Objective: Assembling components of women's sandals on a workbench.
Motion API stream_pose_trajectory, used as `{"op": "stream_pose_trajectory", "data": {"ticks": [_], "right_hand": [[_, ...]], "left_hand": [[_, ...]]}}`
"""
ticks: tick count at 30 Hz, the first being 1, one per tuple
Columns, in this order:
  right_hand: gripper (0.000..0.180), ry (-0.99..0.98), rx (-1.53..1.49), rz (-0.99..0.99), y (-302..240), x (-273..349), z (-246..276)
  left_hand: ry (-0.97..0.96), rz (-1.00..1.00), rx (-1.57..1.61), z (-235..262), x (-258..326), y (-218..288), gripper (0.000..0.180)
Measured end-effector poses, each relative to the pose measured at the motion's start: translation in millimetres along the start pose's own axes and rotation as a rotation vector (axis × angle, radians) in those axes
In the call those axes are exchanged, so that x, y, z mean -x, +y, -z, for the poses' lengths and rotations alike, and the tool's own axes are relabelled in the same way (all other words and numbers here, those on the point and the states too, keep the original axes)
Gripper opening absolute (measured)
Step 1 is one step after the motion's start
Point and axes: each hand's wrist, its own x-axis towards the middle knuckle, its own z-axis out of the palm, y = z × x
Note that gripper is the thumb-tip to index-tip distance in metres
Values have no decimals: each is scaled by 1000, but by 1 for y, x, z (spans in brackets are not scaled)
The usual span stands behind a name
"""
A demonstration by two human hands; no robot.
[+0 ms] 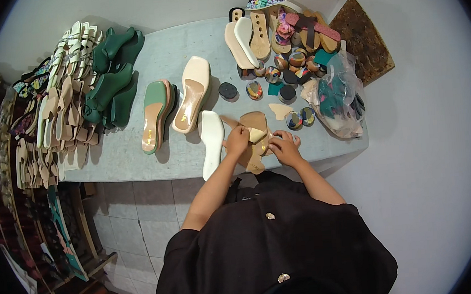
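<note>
A tan sandal sole with a cream strap (255,136) lies at the near edge of the grey table (136,155). My left hand (238,140) presses on the sole's left side and my right hand (284,146) grips its right side, fingers on the strap. A white insole (211,140) lies just left of my left hand, overhanging the table edge. A small tan leather piece (280,111) rests just beyond the sole.
A green sandal (154,116) and a cream sandal (193,93) stand mid-table. Green shoe lasts (111,79) and stacked pale straps (58,114) fill the left. Soles, round heel blocks (290,68) and a plastic bag (338,97) crowd the right. Shelves stand at left.
</note>
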Motion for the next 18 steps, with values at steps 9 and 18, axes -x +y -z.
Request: {"op": "stream_pose_trajectory", "data": {"ticks": [9, 18], "right_hand": [[19, 140, 175, -13, -17, 3, -8], [26, 105, 213, -43, -22, 5, -13]], "left_hand": [[124, -333, -115, 17, 39, 65, 21], [661, -571, 203, 110, 3, 122, 19]]}}
